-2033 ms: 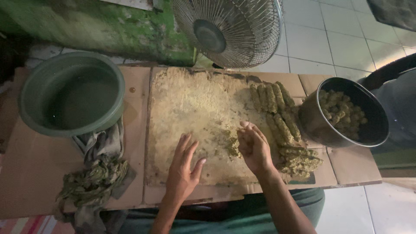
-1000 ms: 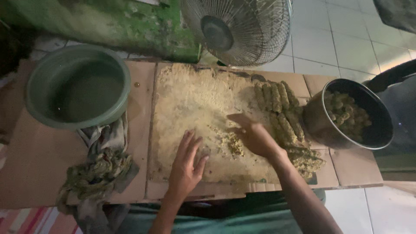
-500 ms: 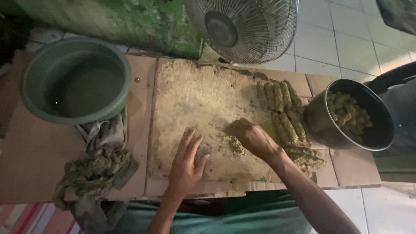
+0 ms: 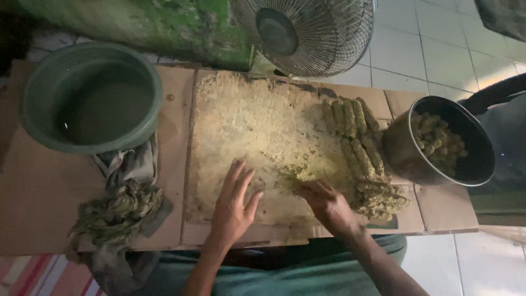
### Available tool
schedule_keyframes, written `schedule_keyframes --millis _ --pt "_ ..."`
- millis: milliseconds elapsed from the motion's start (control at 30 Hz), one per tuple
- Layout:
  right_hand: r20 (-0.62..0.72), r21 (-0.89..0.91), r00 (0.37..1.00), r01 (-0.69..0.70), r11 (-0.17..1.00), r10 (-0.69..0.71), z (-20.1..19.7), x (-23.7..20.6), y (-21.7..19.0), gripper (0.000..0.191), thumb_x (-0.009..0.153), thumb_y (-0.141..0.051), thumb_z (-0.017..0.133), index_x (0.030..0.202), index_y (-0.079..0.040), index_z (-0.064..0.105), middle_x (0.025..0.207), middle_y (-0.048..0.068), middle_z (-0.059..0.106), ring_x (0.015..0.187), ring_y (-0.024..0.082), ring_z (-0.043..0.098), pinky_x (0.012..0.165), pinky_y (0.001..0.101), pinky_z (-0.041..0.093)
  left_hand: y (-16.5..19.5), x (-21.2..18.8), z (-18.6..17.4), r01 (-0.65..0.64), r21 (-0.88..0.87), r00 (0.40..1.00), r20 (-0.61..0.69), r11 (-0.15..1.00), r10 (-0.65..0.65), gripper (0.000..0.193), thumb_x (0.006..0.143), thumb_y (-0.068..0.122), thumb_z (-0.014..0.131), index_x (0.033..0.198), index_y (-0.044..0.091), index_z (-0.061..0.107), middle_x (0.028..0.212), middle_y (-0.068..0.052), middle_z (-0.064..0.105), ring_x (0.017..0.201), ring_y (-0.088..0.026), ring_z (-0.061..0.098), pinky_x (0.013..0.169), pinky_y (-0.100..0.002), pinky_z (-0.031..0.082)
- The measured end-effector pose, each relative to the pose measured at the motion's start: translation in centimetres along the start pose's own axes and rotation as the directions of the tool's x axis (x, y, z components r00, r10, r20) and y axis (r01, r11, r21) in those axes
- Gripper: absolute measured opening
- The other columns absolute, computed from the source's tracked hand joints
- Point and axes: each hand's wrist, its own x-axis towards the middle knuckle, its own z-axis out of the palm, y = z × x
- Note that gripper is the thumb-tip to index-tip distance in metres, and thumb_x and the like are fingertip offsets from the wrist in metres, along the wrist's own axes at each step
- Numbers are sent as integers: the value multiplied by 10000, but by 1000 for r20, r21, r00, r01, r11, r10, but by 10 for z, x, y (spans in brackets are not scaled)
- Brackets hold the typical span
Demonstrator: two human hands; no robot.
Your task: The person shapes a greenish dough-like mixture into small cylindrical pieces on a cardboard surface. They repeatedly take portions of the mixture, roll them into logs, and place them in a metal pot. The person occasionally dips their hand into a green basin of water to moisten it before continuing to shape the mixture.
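Nearer now, right hand [image 4: 327, 205] hides the dough lump [image 4: 291, 176].

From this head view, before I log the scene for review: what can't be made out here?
- Dark pot: depth of its greenish pieces, hidden by its wall.
- Right hand: fingertips cover the small clump on the board; grip unclear.
- Green basin: contents too dim.
- Fan: top cut off by the frame edge.
- Left hand: rests flat on the board, covering it.
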Motion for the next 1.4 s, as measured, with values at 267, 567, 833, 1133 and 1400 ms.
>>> schedule_keyframes --millis 267,567,833,1133,1400 --pt "-69 434 870 -414 800 488 -5 1 5 235 937 -15 709 1146 -86 791 1144 25 794 989 154 769 841 326 656 3 0 -1 -27 16 999 -28 1000 27 513 968 232 707 1427 60 554 1614 -170 405 1524 -385 360 1141 -500 476" --pt "336 795 809 31 -605 483 19 18 26 413 966 -193 591 1314 30 583 1182 118 684 1115 223 653 1004 377 515 3 -2 0 -17 -1 999 -32 1000 17 534 962 230 708 1442 67 541 1613 -172 391 1521 -376 348 1144 -499 463" --pt "292 945 709 -317 -80 641 41 47 11 294 1043 -298 564 1183 -71 685 863 -12 495 680 82 424 607 226 390 7 0 -4 10 -11 1000 -16 1000 -10 544 955 235 699 1444 61 534 1616 -179 383 1515 -371 359 1145 -498 461" --pt "403 906 611 -165 -389 681 34 70 4 375 1030 -389 512 741 -150 514 623 -34 361 511 111 313 474 297 294 7 2 -6 36 1 999 6 999 -36 538 955 238 713 1437 70 541 1617 -175 376 1513 -377 350 1126 -499 472" --pt "358 899 598 -14 -438 717 30 72 -1 503 1103 -411 483 678 -182 343 613 -52 277 505 103 250 444 306 230 7 3 -4 25 -35 999 -20 999 -25 534 950 206 712 1438 68 545 1606 -173 405 1514 -376 366 1116 -489 497"
